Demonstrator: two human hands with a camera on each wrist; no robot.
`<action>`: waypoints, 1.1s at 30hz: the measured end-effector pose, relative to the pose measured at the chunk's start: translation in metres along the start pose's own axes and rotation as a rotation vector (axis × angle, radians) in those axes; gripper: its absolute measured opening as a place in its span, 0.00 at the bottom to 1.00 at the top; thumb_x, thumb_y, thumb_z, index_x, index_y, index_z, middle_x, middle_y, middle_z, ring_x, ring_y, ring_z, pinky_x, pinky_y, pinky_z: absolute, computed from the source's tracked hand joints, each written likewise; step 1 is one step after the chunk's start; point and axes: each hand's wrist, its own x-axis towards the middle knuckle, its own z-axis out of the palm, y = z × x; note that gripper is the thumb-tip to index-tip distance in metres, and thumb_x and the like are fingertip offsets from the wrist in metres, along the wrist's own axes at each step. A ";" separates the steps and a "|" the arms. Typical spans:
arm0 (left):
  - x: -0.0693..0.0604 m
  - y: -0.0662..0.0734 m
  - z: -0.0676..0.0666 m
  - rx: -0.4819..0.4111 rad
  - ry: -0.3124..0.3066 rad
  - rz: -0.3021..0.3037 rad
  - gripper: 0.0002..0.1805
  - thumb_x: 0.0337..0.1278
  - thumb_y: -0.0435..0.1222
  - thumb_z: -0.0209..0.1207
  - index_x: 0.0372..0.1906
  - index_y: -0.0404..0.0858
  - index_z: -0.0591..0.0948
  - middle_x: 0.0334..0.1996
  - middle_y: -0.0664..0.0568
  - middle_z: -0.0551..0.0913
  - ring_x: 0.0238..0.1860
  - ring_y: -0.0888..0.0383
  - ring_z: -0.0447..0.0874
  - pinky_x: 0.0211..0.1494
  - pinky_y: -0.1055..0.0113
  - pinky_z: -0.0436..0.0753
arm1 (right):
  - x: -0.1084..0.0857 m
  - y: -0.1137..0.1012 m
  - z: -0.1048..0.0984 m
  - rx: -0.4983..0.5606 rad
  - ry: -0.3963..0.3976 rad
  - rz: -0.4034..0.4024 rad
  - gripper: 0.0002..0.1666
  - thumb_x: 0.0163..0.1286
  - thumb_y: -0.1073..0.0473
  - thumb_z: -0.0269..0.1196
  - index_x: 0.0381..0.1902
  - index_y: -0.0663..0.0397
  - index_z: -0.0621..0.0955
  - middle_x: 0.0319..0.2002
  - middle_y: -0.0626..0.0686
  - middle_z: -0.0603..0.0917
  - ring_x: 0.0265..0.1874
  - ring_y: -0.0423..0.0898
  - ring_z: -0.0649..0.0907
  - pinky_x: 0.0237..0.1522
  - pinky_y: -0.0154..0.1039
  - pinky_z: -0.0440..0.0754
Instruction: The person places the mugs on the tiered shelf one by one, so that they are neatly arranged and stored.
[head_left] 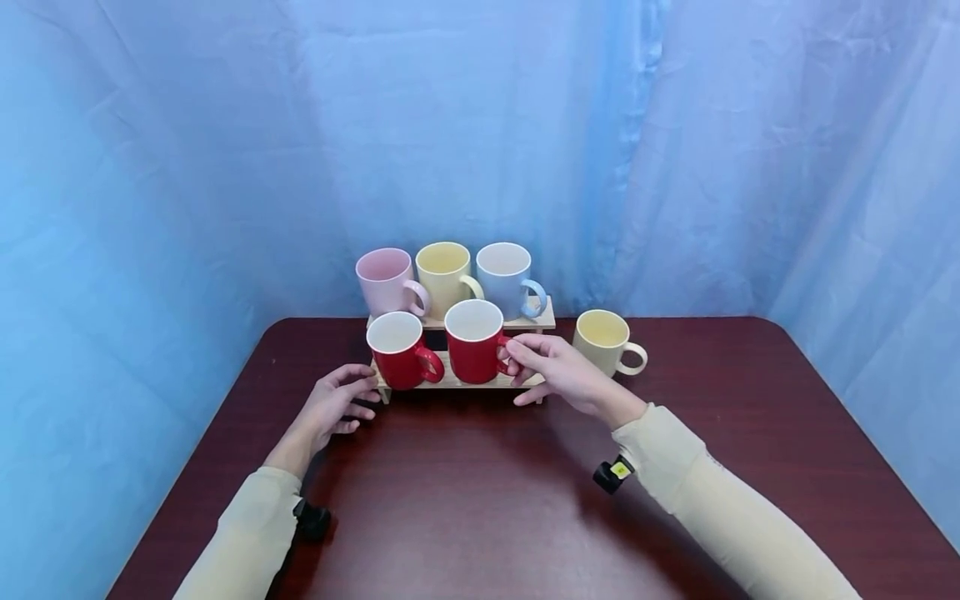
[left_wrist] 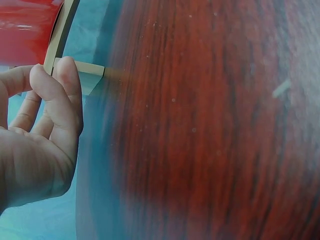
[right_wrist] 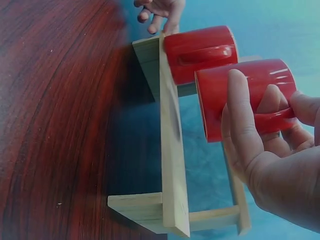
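In the head view my right hand point(head_left: 558, 371) pinches the handle of a red mug point(head_left: 471, 350) with a white inside. The right wrist view has this mug point(right_wrist: 212, 102) just above the front board point(right_wrist: 171, 145) of a two-tier wooden rack, a gap below its base. A second red mug point(head_left: 396, 367) stands on the front tier's left part, handle to the right. My left hand point(head_left: 335, 404) is at the rack's left end, its fingers loosely bent. In the left wrist view its fingertips point(left_wrist: 67, 65) meet the board's corner.
Pink point(head_left: 386, 283), yellow point(head_left: 442, 287) and light blue point(head_left: 504, 283) mugs stand on the rack's back tier. Another yellow mug point(head_left: 600, 342) stands on the dark wooden table point(head_left: 480, 500), right of the rack and behind my right hand. Blue curtains point(head_left: 465, 125) hang around the table.
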 end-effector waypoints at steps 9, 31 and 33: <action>-0.004 -0.002 0.002 0.009 0.001 -0.004 0.20 0.71 0.46 0.61 0.61 0.45 0.76 0.42 0.44 0.87 0.27 0.54 0.86 0.25 0.67 0.82 | 0.014 0.012 0.006 -0.032 -0.013 0.030 0.19 0.80 0.53 0.57 0.55 0.66 0.78 0.46 0.72 0.76 0.35 0.51 0.82 0.40 0.54 0.87; -0.001 0.000 0.003 0.004 -0.002 0.003 0.20 0.70 0.45 0.62 0.61 0.45 0.76 0.41 0.44 0.87 0.27 0.54 0.86 0.26 0.67 0.82 | 0.023 0.030 0.013 -0.032 0.032 0.051 0.21 0.79 0.51 0.58 0.56 0.63 0.76 0.49 0.74 0.74 0.40 0.49 0.82 0.40 0.57 0.86; 0.000 0.000 0.002 0.001 -0.001 0.006 0.19 0.70 0.45 0.62 0.60 0.45 0.76 0.41 0.44 0.87 0.27 0.55 0.86 0.26 0.68 0.82 | 0.024 0.029 0.013 -0.032 0.034 0.054 0.20 0.79 0.51 0.58 0.57 0.61 0.77 0.50 0.75 0.74 0.40 0.50 0.82 0.39 0.56 0.86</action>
